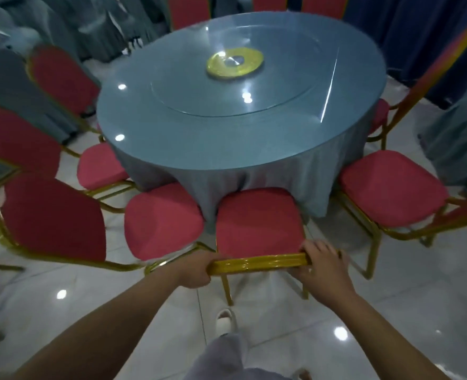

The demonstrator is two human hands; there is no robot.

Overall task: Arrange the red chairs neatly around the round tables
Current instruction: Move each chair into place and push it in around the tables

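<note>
A red-cushioned chair [258,219] with a gold frame stands right in front of me, its seat tucked against the blue cloth of the round table [205,149]. My left hand [196,268] grips the left end of its gold top rail [257,263]. My right hand [323,266] grips the right end of the same rail. The chair's backrest is seen edge-on from above. Other red chairs ring the table: one to the left [162,224], one further left [99,165], one to the right [391,186].
A glass turntable with a yellow hub [235,62] lies on the table. More red chair backs [54,215] crowd the left side. Grey-blue covered tables and drapes fill the back and right. The floor is glossy white tile; my foot [225,320] is below the chair.
</note>
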